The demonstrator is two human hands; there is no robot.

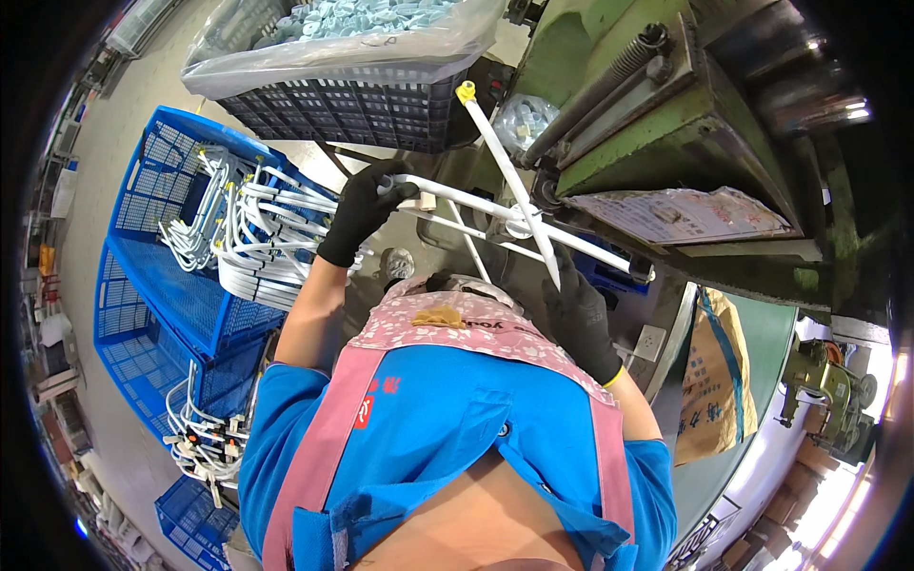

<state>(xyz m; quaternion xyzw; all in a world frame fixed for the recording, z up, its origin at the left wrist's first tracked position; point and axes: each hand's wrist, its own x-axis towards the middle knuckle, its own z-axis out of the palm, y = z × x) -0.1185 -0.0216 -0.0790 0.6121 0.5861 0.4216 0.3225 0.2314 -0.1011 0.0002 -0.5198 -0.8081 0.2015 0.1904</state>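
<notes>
A folding frame of crossed white tubes [490, 143] is in front of my chest, its tubes meeting at a round white joint [523, 221]. One tube rises to a yellow end piece [466, 92]. My left hand [362, 211], in a black glove, is closed around the bent left end of the frame. The lower end of the tube with the yellow piece meets my right hand [581, 319], also black-gloved, whose fingers close on it and are partly hidden. Further thin white tubes [466, 228] show behind and below the joint.
Blue plastic crates [157, 171] at the left hold many bent white tube frames [262, 233]. A dark crate [371, 114], lined with clear plastic, carries pale blue small parts [362, 19]. A green machine [666, 143] stands close at the right, near a brown paper sack [719, 371].
</notes>
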